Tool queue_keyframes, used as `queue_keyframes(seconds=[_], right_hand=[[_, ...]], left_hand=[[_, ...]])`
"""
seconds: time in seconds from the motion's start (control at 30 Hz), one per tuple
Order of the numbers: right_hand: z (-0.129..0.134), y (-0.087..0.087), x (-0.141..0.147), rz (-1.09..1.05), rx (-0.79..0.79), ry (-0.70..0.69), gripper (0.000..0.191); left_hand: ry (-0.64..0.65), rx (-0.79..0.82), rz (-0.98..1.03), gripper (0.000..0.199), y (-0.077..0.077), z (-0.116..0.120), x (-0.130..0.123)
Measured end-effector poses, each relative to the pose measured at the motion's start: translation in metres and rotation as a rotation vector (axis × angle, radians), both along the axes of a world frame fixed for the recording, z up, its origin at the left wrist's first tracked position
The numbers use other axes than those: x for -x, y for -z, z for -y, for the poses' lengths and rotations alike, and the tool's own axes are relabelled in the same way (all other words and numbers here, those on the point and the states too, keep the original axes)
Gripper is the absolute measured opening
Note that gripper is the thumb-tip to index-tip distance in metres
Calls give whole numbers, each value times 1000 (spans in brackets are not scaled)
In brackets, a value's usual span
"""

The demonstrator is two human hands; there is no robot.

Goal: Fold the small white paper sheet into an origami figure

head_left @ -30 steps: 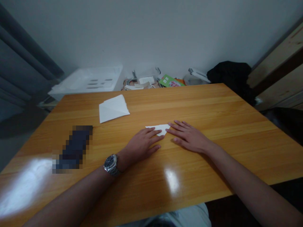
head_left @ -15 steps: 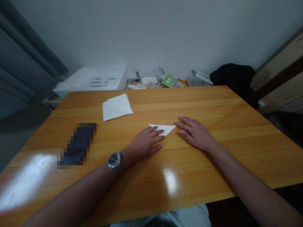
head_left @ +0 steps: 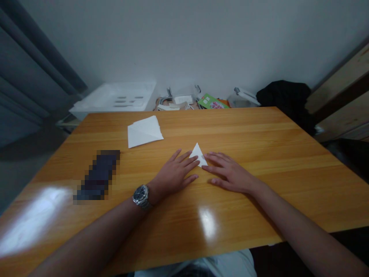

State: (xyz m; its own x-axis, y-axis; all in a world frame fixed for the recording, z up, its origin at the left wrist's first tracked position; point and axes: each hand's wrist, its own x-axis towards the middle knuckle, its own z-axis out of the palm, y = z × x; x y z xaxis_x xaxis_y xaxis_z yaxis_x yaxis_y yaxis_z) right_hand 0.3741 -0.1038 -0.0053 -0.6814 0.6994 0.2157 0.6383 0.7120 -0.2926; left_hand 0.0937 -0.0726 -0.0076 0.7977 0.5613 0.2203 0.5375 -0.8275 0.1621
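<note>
A small white paper triangle lies flat on the wooden table, one point toward the wall. My left hand, a metal watch on its wrist, rests spread with fingertips over the triangle's left and lower part. From the other side my right hand lies with its fingers apart, the tips touching the triangle's right edge. Part of the paper is hidden under the fingers of my left hand.
Farther back on the left lies a stack of white paper. A pixelated dark rectangular object is at the left. Behind the table are a white plastic tray, a green booklet and black cloth.
The paper triangle has turned, so a point that lay toward my right hand now aims away from me. My right hand has moved left and slightly nearer, onto the paper's edge.
</note>
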Motion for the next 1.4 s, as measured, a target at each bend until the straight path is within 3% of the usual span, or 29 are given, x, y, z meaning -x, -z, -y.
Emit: queue_keyframes(seconds=[0.17,0.43,0.63,0.87,1.4], right_hand=[[-2,-1,4,-17,-16,41,44],[-20,-14,7,-9,-2,70,40],[-35,-1,19,-92,39,27,43],[-34,15,21,-154,66,21,34],[-26,13,28,-210,33,61,23]], left_hand=[[-77,-39,-36,48,-5,1,-1],[-37,-12,-2,47,0,-1,-1],[-35,49,40,50,3,-7,2],[-32,91,39,43,3,-10,5],[-46,-13,100,32,5,-13,7]])
